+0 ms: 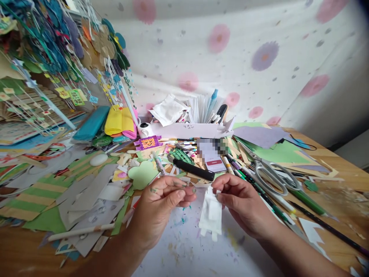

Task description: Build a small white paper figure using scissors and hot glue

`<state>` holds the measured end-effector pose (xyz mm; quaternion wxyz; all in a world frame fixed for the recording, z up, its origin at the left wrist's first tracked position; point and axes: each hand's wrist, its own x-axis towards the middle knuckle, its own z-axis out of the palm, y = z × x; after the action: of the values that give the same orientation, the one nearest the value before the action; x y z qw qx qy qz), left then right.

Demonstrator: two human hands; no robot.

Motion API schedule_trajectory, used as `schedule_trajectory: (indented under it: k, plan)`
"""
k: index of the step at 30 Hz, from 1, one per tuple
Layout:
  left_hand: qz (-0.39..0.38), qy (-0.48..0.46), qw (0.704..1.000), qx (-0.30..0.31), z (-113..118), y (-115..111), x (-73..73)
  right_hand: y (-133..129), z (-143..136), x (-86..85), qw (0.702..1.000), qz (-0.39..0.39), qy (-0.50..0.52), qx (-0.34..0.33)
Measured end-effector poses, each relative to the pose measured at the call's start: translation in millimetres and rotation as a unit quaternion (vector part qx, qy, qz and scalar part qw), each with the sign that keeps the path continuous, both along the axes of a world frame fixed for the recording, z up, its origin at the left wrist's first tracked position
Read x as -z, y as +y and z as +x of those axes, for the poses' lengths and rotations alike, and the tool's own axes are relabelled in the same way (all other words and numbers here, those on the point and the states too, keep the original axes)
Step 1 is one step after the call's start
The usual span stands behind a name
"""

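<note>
My right hand (240,202) pinches the upper edge of a small white paper piece (211,213) between thumb and fingers. The piece hangs nearly upright, with small tabs at its lower edge and a paler strip down its middle. Left of it, my left hand (164,209) has its thumb pressed toward curled fingers, apart from the paper. Green smudges mark those fingers, and whether they hold anything tiny cannot be made out. Below both hands lies a white sheet (178,246) spotted with coloured paint.
Large scissors (271,175), pens and a brush (328,223) lie on the right. A black-handled tool (193,169) and a phone (213,156) are just beyond my hands. Paper scraps (92,192) cover the left. A white box (187,130) stands at the back.
</note>
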<state>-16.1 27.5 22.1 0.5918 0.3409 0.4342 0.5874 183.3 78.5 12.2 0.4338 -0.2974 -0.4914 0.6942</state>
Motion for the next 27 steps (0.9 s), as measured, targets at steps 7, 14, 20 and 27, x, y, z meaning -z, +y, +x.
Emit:
schedule_trajectory:
  k: [7,14,20,27]
  plan:
    - [0.013,0.007,1.000,-0.008,1.5,0.3,0.0,0.5,-0.3,2.0,1.000,0.001,0.009,-0.011]
    - [0.037,0.003,0.999,0.002,-0.3,0.9,-1.7,1.2,-2.3,3.4,1.000,-0.008,0.021,-0.005]
    - [0.042,0.032,0.999,0.010,-0.5,2.1,-2.4,1.2,-1.7,4.0,1.000,-0.004,0.024,-0.016]
    - [0.054,0.021,0.998,0.016,1.1,1.2,-4.4,1.7,-0.2,4.3,1.000,0.005,0.016,-0.016]
